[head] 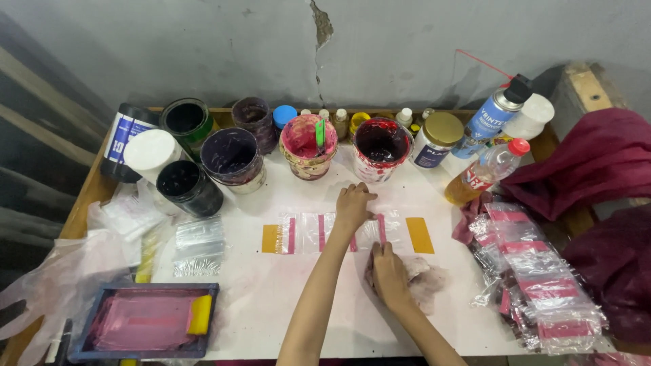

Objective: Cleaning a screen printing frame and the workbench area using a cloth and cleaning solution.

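Now | left hand (352,207) on clear bags (339,232) | right hand (388,272) on rag (420,279)

We cannot see our left hand's (352,207) fingertips, pressed flat over the clear pouches (339,232). Our right hand (388,271) covers much of the stained rag (424,278). The bottom edge cuts off the blue printing frame (146,322) and both our forearms.

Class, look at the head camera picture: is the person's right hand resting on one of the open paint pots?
No, the right hand presses a stained rag on the white table, well below the paint pots at the back.
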